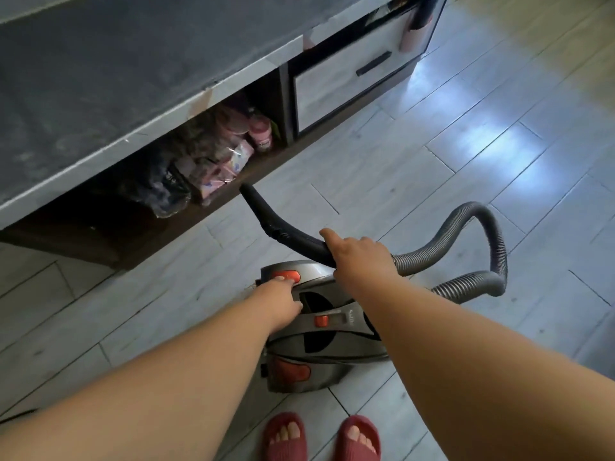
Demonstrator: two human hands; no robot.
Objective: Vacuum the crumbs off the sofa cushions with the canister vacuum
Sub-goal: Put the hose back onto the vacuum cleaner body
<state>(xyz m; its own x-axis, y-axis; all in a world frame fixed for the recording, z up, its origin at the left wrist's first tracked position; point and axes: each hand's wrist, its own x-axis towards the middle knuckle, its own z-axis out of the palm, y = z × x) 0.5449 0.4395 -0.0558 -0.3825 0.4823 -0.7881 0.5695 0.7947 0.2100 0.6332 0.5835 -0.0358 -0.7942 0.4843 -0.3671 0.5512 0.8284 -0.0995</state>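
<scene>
- the canister vacuum (332,341) sits on the pale plank floor (432,168), just ahead of the person's feet in red slide sandals (286,437).
- its body is grey with black panels on top; an orange button (289,276) sits at the far end, a small orange slider (321,321) on the centre strip and a larger orange pedal (296,370) at the near end.
- the left hand (283,296) reaches down onto the far end of the body, with a fingertip on the orange button; the other fingers are curled in loosely, gripping nothing that can be seen.
- the right hand (359,257) is wrapped around the black curved hose handle (283,227), thumb lying along its top, fingers closed under it.
- the handle's open black end points toward the low cabinet (166,104); no nozzle is fitted on it.
- the grey ribbed hose (492,234) runs from the right hand, loops out to the right and bends back to the vacuum.
- the cabinet has a dark top, a white drawer (352,84) with a black pull, and an open shelf holding pink packets (219,171) and a pink bottle (261,134).
</scene>
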